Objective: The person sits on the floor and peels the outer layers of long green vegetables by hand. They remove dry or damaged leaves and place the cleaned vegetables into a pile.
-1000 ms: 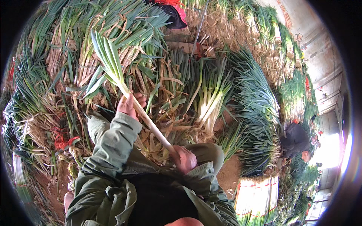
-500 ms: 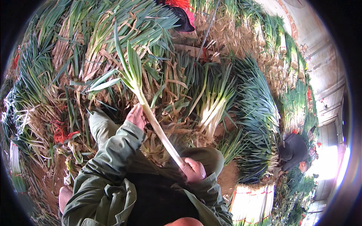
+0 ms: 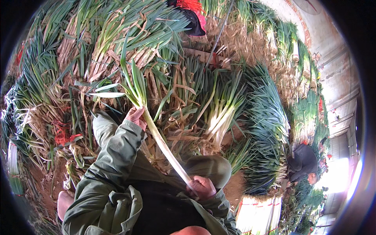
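Note:
A long green onion (image 3: 161,141) slants across my lap, its white stalk toward me and its green leaves pointing up and away to the left. My left hand (image 3: 136,117) grips it high on the stalk, just under where the leaves fan out. My right hand (image 3: 202,187) is closed round the white lower end near my right knee, hiding the root tip. Ahead of my right knee lies a loose cluster of peeled-looking green onions (image 3: 224,111) with bright white stalks. Dry brown leaves (image 3: 178,139) litter the ground between my legs.
Heaps of untrimmed green onions (image 3: 113,43) fill the far left. A long row of dark green leaves (image 3: 266,121) runs along the right, with tied white stalks (image 3: 258,213) below it. Red netting (image 3: 62,135) lies at left. Another person (image 3: 303,162) bends over at far right.
My left hand has slid up the stalk toward the leaves. The right hand has dropped slightly, and the green onion has come a little lower with it.

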Available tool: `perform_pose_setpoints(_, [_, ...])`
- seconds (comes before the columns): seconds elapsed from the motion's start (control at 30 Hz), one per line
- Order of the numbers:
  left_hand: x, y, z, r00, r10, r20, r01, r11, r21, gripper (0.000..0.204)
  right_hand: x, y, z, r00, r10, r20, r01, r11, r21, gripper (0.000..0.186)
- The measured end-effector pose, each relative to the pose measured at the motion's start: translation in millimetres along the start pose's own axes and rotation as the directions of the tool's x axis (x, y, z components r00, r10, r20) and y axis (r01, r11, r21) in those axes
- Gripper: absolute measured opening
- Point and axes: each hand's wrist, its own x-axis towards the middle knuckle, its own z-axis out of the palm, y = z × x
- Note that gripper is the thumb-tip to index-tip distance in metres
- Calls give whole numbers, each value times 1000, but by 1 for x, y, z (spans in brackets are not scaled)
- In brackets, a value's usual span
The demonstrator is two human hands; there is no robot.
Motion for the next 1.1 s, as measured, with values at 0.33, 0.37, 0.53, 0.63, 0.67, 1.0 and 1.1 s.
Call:
perform_pose_setpoints(0.33, [-4, 11, 7, 989, -147, 15, 144, 979, 146, 27, -1, -10, 12, 999, 50, 14, -47, 984, -171, 35])
perform_pose_setpoints(0.37, [-3, 10, 7, 994, -103, -25, 106, 977, 185, 26, -2, -11, 14, 999, 38, -4, -38, 989, -142, 35])
perform_pose_setpoints(0.53, [-2, 0, 11, 994, 81, -73, -26, 826, 563, 28, -3, -15, 16, 995, 46, -92, -64, 977, -203, 34])
perform_pose_setpoints(0.63, [-7, -7, 15, 903, 378, 206, -405, 585, 703, 26, 3, -11, 19, 980, -103, -168, 30, 920, -391, 32])
perform_pose_setpoints(0.67, [-9, -10, 17, 806, 501, 316, -532, 376, 759, 22, 6, -9, 21, 966, -167, -198, 64, 894, -443, 31])
perform_pose_setpoints(1.0, [-32, -12, 47, 455, 391, 800, -616, -510, 600, 18, 8, -8, 24, 926, -232, -298, 42, 848, -529, 31])
perform_pose_setpoints(1.1, [-36, -17, 47, 429, 421, 799, -704, -399, 588, 22, 8, -11, 24, 921, -254, -295, 45, 823, -566, 30])
